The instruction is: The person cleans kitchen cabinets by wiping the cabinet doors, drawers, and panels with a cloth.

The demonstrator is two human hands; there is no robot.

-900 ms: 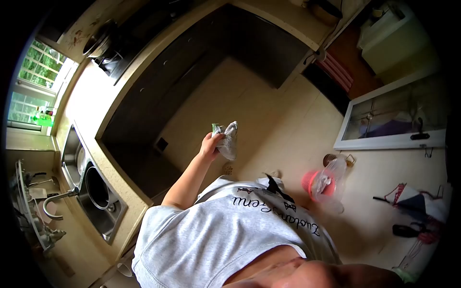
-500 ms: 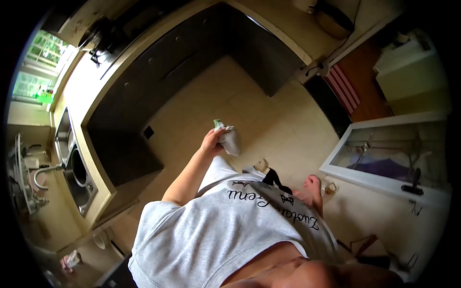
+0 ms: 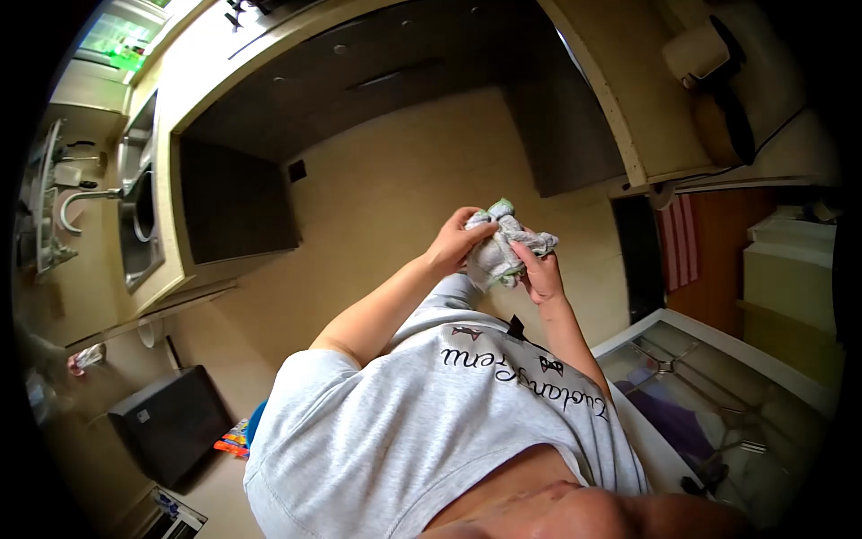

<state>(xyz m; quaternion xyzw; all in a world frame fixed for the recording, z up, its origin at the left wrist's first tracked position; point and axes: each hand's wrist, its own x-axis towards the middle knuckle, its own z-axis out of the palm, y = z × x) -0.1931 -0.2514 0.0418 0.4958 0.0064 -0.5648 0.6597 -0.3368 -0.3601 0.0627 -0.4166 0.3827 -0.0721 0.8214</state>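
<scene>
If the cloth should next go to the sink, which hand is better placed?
Probably the left hand: it holds the cloth on the side nearer the sink. The right hand also holds the cloth, but on the side farther from it.

On the left, a steel sink (image 3: 146, 272) is set in the worktop (image 3: 170, 198) beside a curved tap (image 3: 88, 195) and dish rack (image 3: 45, 202), with something bright green (image 3: 128, 56) by the window (image 3: 106, 34) at far left. A red-striped mat (image 3: 680, 244) lies right, beyond a white-framed glass door (image 3: 714, 340); a black box-like thing (image 3: 171, 427) stands near left.
</scene>
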